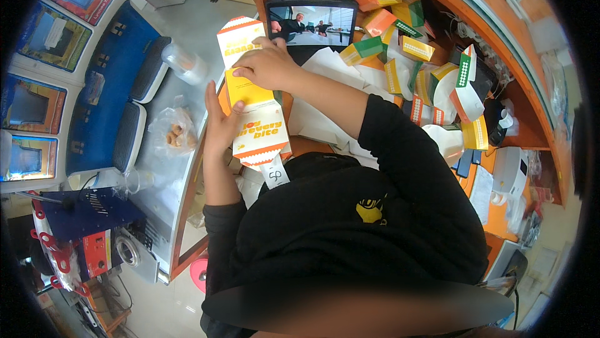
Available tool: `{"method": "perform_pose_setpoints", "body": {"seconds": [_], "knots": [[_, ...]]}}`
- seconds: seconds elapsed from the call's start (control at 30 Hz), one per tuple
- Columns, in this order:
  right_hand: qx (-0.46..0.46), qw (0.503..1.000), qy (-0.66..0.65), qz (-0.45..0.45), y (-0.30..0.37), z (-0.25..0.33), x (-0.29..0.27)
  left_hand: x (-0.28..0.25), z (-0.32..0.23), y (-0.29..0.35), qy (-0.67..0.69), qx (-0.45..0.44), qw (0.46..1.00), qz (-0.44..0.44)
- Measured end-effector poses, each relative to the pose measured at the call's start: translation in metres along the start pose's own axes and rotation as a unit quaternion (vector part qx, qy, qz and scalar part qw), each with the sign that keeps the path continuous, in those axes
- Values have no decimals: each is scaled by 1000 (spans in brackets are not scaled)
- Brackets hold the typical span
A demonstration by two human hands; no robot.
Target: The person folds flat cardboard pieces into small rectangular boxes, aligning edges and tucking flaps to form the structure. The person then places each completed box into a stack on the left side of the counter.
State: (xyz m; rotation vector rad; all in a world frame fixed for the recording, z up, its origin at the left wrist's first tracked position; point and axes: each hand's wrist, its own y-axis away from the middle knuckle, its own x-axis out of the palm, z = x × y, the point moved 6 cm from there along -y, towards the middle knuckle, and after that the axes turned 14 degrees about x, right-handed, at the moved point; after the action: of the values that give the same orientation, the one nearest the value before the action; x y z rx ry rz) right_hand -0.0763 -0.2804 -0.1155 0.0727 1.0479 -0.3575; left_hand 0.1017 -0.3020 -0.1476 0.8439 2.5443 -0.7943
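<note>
A flat, long paper food carton [262,129] in white, yellow and orange lies in front of my body, its folded panels stretching away from me. My left hand [222,122] grips its left edge, thumb on the yellow middle panel and fingers along the side. My right hand [269,66] reaches across from the right, with bent fingers pressed on the far part of the carton. A white tag [275,174] with handwriting shows at the carton's near end. What lies under the carton is mostly hidden.
A tablet [312,22] playing a video stands beyond my right hand. Several folded cartons [415,47] in yellow, green and orange pile up at the right. White card sheets [331,66] lie beneath my right forearm. Leftward are plastic cups [184,63] and a bag of snacks [172,132].
</note>
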Motion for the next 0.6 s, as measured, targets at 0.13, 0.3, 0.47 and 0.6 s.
{"method": "perform_pose_setpoints", "body": {"seconds": [0.13, 0.3, 0.47, 0.6], "knots": [[-15, 997, 45, -58, 6, -3, 0, 4, -31, -25, -156, 121, 976, 92], [27, 992, -33, -122, 18, -24, -5, 26, -34, -40, -133, 110, 977, 127], [76, 980, 54, -176, 54, -101, -41, 26, -28, -37, -117, 153, 977, 94], [157, 938, 261, -167, 86, -190, -78, 25, -27, -36, -115, 164, 976, 86]]}}
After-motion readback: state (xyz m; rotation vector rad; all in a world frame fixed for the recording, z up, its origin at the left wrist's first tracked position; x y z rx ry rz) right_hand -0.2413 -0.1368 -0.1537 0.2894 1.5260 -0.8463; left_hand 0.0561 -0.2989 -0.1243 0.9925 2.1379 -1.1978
